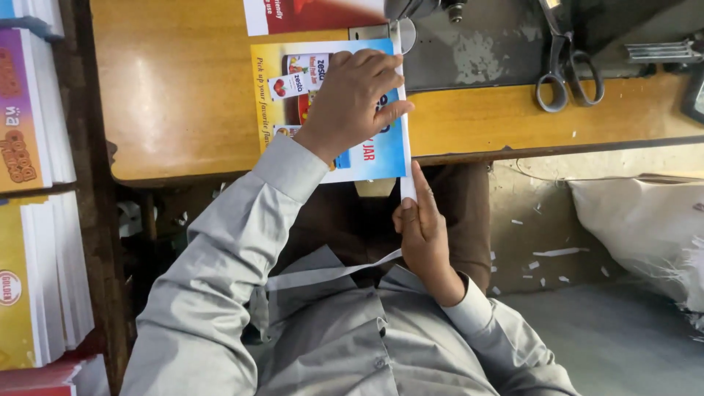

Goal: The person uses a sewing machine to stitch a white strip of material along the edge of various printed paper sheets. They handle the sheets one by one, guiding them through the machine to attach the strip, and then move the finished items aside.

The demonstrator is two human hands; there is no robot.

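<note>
The left hand [356, 99] lay flat, fingers spread, pressing a glossy printed sheet of yellow, blue and white card [367, 154] onto the varnished wooden surface [176, 95]; its grip was wide and closed on nothing, only bearing down. The sheet sat at the near edge of the surface, its lower corner overhanging slightly. The right hand [425, 235] was below that edge, its grip narrow, thumb and fingers pinching a long, thin white paper strip [330, 273] that ran up along the sheet's right side and trailed back across the person's grey shirt [330, 345].

A pair of grey-handled metal scissors [566, 70] lay well apart on the dark metal plate [484, 51] to the right. Stacks of printed sheets [37, 271] stood at the left, and white paper scraps [543, 257] littered the floor beside a white sack [645, 227].

The likely trouble seemed to be the strip: pulled at an angle, it could tear short or rip into the printed area. If the flat hand's pressure eased, the sheet could slide off the edge or skew, spoiling a straight margin.
</note>
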